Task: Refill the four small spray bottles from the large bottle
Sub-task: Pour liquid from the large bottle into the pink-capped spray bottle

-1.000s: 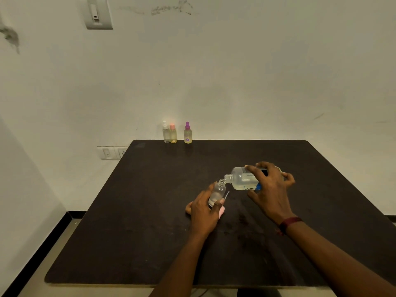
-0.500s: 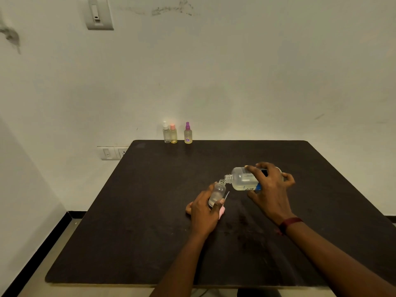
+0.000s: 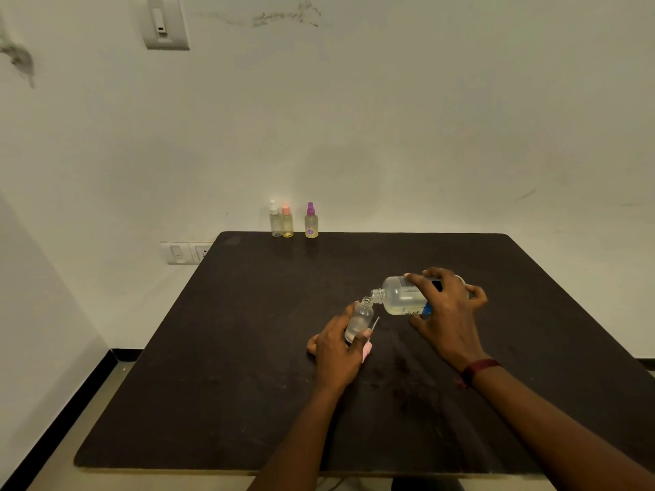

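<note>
The large clear plastic bottle (image 3: 402, 299) with a blue label lies tipped in the right hand's (image 3: 448, 313) curled grip. Its neck meets the mouth of the small clear uncapped spray bottle (image 3: 358, 322), gripped by the left hand (image 3: 336, 349) mid dark tabletop (image 3: 248, 349). 3 capped small spray bottles (image 3: 287, 223) stand at the far edge, well apart.

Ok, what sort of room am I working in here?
Probably a plain room in a home or office: a dark table against a bare white wall, with a switch and socket beside it.
</note>
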